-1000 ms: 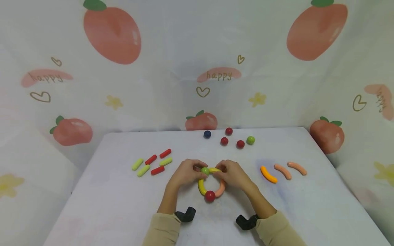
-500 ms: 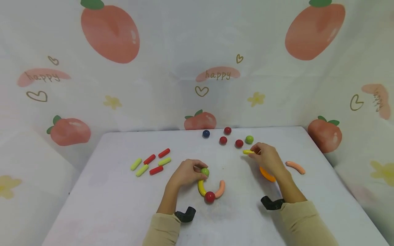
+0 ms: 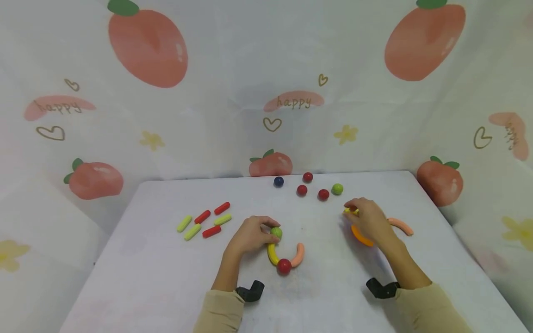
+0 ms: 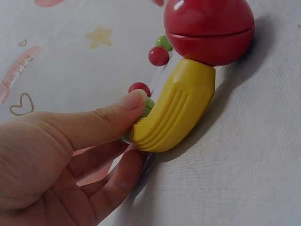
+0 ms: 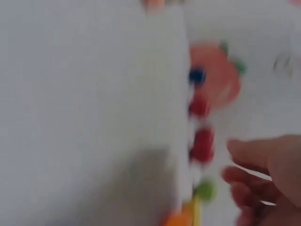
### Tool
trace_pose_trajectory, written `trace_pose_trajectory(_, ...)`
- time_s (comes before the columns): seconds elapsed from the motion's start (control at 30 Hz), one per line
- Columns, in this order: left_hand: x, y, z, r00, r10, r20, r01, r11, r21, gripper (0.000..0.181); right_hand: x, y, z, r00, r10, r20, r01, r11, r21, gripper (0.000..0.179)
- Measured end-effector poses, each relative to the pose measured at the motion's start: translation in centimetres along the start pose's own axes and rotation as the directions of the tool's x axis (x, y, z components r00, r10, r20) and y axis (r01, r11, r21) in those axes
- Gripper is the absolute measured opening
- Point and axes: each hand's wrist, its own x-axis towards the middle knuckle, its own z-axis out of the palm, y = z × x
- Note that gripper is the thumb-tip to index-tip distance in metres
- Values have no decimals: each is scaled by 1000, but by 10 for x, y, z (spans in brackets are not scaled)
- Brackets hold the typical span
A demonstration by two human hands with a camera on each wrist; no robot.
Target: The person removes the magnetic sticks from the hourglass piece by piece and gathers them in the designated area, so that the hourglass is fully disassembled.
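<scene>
In the head view my left hand [image 3: 255,233] pinches a green ball [image 3: 276,232] between thumb and fingers. Below it a yellow curved, banana-like piece [image 3: 272,254] meets a red ball [image 3: 284,266], joined by a pink curved piece [image 3: 298,255]. Close up in the left wrist view, the thumb is at the end of the ridged yellow curved piece [image 4: 176,110], with the green ball mostly hidden behind. My right hand [image 3: 370,222] is over the right side, its fingertips around another yellow curved piece [image 3: 351,211]. The blurred right wrist view shows those fingers [image 5: 244,176] apart, holding nothing.
An orange curved piece [image 3: 361,236] lies under my right hand, a pink curved piece [image 3: 400,226] beyond. Red balls [image 3: 323,194], a green ball [image 3: 337,188] and a dark blue ball [image 3: 278,181] sit at the back. Short red and light-green sticks [image 3: 202,216] lie left.
My right hand has carried a yellow curved piece from the ring's top to the right side, and its fingers have let go. My left hand stays at the green ball.
</scene>
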Motion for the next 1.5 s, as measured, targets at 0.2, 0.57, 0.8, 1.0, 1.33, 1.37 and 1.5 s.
trace_pose_trajectory(0.2,2,-1,0,999,2,-41,-3,1000,-12,32,-26,-51,36,939,-210,273,140,956,256,40)
trace_pose_trajectory(0.57,5,-8,1,999,20,-40,-22,999,-44,31,-28,-78,73,903,-314,293,229,929,292,17)
trace_pose_trajectory(0.8,5,-10,-3,1000,8,-24,-10,998,-57,32,-33,-76,81,895,-354,271,288,924,253,16)
trace_pose_trajectory(1.0,4,-12,-3,1000,8,-15,-9,998,-56,32,-36,-71,69,916,-276,291,204,945,255,11)
trace_pose_trajectory(1.33,3,-12,-3,1000,2,-7,-3,997,-79,32,-15,-15,-4,993,-97,64,89,989,114,21)
trace_pose_trajectory(1.37,3,-12,-2,1000,-2,-8,1,997,-78,32,-11,-5,-9,997,-69,43,65,994,91,22)
trace_pose_trajectory(1.5,2,-12,-3,1000,-9,-13,8,997,-79,31,6,37,-26,995,102,2,-102,994,40,30)
